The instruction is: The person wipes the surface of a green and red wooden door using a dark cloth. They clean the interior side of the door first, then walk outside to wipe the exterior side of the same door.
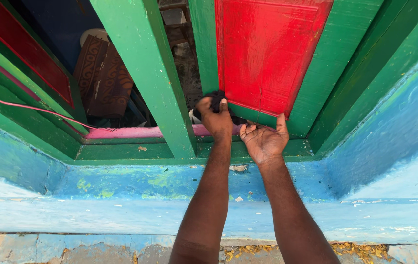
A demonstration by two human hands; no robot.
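Item one: your left hand (216, 117), fingers curled closed around a bunched dark cloth (217, 99), pressed to the lower left corner of the red painted wooden shutter panel (267, 54), where it meets the panel's green wooden frame (338, 58).

Item two: your right hand (263, 141), open, palm turned up, fingers spread and holding nothing; its fingertips touch the bottom rail of the frame just right of the cloth, as if steadying the shutter.

Item three: green upright post (145, 68), left of both hands, dividing the window opening.

Item four: pink ledge strip (126, 132), running along the far side of the green sill (135, 151), with a thin pink cord (33, 108) crossing above it at left.

Item five: brown patterned panels (102, 78), leaning in the dark room beyond the opening.

Item six: blue painted masonry wall (121, 195), scuffed, nearest you below the sill.

Step in hand, by judgement: wiping the shutter's lower edge. The next stroke calls for steady pressure along the rail while your open hand braces the shutter.
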